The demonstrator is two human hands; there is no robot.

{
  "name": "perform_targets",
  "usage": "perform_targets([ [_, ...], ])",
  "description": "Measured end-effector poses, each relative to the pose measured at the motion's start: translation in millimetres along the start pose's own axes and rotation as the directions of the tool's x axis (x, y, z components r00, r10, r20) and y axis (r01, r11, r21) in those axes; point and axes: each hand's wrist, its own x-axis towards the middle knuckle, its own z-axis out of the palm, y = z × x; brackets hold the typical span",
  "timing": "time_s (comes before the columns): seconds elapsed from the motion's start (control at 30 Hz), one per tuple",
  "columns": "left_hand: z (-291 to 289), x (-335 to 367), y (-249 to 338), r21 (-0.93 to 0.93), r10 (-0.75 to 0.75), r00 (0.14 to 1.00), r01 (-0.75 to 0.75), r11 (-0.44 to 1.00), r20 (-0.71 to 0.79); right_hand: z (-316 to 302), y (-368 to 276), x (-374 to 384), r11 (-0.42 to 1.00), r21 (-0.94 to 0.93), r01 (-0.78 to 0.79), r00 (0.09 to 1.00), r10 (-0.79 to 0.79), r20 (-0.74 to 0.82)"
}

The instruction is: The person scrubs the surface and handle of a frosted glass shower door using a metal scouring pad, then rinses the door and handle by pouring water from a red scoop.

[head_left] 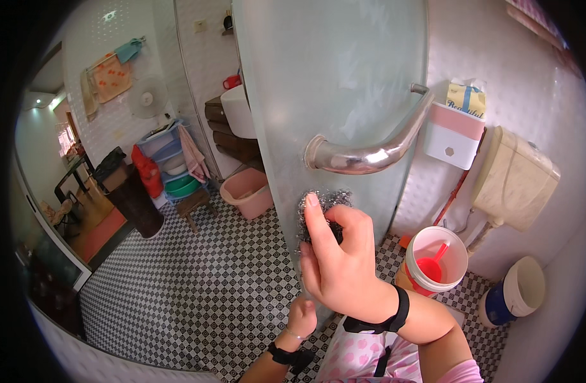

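Note:
My right hand [344, 255] pinches a grey steel wool scrubber [338, 196] and presses it against the frosted glass door [325, 64]. The scrubber sits just below the curved, shiny metal door handle [369, 159]. Lower down, my left hand [301, 317] is at the near edge of the door; its fingers are hidden, so I cannot tell whether it grips that edge. Black bands circle both wrists.
Right of the door, a white bucket [460, 281] holds a red dipper [432, 267], beside a blue-and-white bucket [497, 306]. A cistern [516, 179] hangs on the wall. Leftward are a pink basin [248, 198], a small wooden stool [194, 205] and a dark bin [136, 201].

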Motion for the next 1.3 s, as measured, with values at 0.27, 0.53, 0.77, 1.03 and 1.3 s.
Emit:
perform_targets([
  [0.27, -4, -8, -3, -0.006, -0.066, 0.99, 0.067, 0.998, 0.125, 2, -5, 30, 0.994, 0.016, 0.109, 0.987, -0.107, -0.117],
  [0.53, -8, -6, -14, -0.007, -0.043, 0.987, 0.044, 0.999, 0.155, 8, 13, 11, 0.988, -0.014, 0.156, 0.982, -0.156, -0.104],
  [0.77, -5, -6, -12, -0.056, -0.067, 0.989, 0.075, 0.996, 0.132, 10, 57, 11, 0.998, -0.054, 0.011, 0.998, -0.014, -0.059],
  [1.03, -10, -6, -16, -0.025, -0.084, 0.977, 0.091, 0.996, 0.195, 8, 64, 22, 0.992, -0.031, 0.126, 0.992, -0.126, -0.027],
  [1.3, -10, -7, -22, -0.007, -0.075, 0.97, 0.079, 0.997, 0.233, 8, 68, 56, 0.992, 0.033, 0.123, 0.984, -0.118, -0.132],
])
